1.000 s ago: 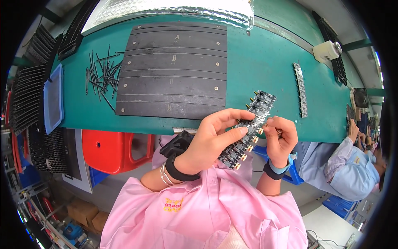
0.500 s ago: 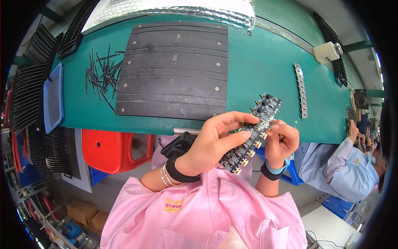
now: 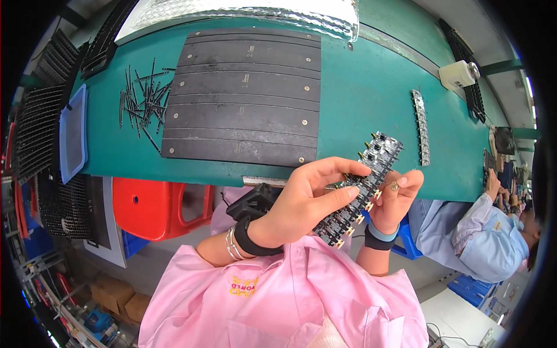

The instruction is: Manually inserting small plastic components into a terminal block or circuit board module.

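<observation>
My left hand grips a long circuit board panel by its edges, thumb and fingers closed across its middle. The panel slants from lower left to upper right over the table's front edge. Gold-coloured metal parts stick out along its lower right edge, and dark pieces with yellowish ends stand at the upper left edge. Just right of the panel, my right hand pinches a small gold-coloured metal part between thumb and fingers, apart from the board.
On the green table lie a dark grooved plate, a heap of thin black strips and another narrow board strip. A white bottle stands far right. A red stool sits below the edge; a co-worker is at right.
My right hand has drawn back to the right from the panel's edge, and the gold-coloured part now shows in its fingers. The panel and my left hand have shifted slightly right.
</observation>
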Available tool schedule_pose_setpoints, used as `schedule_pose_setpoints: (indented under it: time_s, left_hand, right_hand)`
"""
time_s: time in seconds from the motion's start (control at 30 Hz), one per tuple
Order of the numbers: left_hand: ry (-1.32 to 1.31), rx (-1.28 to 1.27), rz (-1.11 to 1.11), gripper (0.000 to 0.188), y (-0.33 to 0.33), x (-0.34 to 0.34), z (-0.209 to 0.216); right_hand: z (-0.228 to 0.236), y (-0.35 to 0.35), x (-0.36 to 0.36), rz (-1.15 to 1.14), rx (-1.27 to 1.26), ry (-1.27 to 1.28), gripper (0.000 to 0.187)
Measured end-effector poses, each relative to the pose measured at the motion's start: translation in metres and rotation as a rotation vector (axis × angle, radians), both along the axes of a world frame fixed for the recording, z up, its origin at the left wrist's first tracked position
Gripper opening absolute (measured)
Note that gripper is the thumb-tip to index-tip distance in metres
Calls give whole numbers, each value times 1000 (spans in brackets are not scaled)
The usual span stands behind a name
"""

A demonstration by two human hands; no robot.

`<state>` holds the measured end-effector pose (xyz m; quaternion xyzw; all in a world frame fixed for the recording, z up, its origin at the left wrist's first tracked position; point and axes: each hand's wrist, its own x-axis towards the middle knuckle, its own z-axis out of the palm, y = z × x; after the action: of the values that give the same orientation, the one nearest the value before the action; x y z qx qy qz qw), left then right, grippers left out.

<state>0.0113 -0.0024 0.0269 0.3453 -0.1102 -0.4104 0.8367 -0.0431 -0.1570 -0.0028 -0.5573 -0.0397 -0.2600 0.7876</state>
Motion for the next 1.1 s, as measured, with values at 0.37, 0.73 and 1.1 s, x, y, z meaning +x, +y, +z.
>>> schedule_pose_setpoints:
  time_s: [0.37,0.73,1.1]
  left_hand:
    - [-16,-7,3,28,-2,-1,0]
    - [-54,31,35,27,-1,0,-1]
    - [-56,62,10,28,-2,-1,-1]
  right_hand:
    - [-3,0,2,-67,-92,-11,21]
    - [6,-14,6,-133,-572,-186,20]
    - [19,-23,5,-38,-660,-165,25]
